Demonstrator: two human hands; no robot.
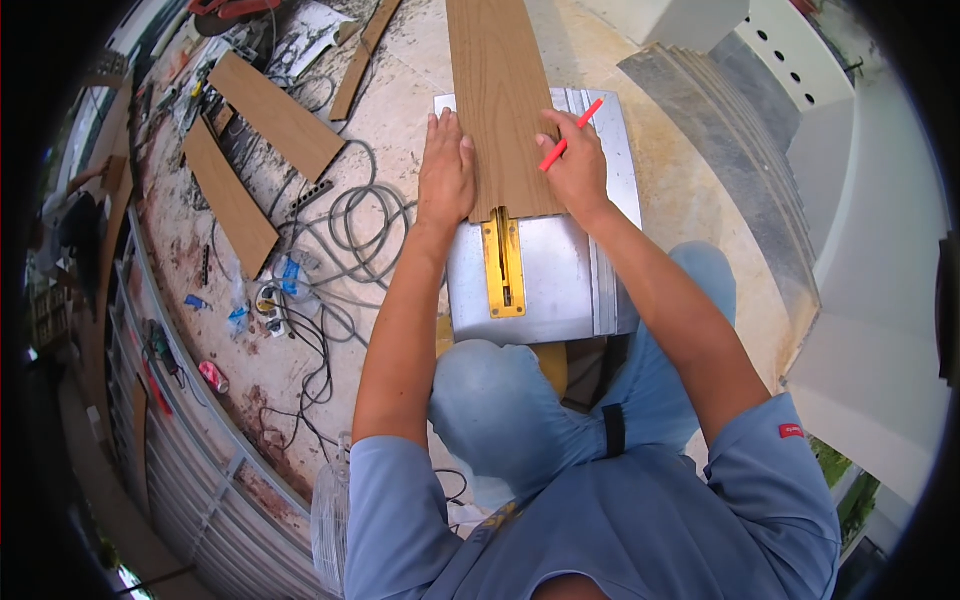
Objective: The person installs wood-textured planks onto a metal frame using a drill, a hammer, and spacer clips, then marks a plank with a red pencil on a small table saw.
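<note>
A long brown wood plank (500,120) lies on the silver metal top (560,265) of a table saw. Its near end covers the far part of the yellow slotted insert (504,270), and a short slit shows in the plank's edge there. My left hand (446,170) rests along the plank's left edge, fingers stretched forward. At the right edge, my right hand (577,165) touches the plank while a red pencil (571,134) is gripped between its fingers, slanting up to the right. The underside of the plank is hidden.
Two cut planks (277,115) and a narrower strip (363,60) lie on the dusty floor at left. Black cables (365,230) coil beside the saw. A metal railing (215,480) runs along the left, and steps (720,150) curve at the right. A red can (213,376) lies near the railing.
</note>
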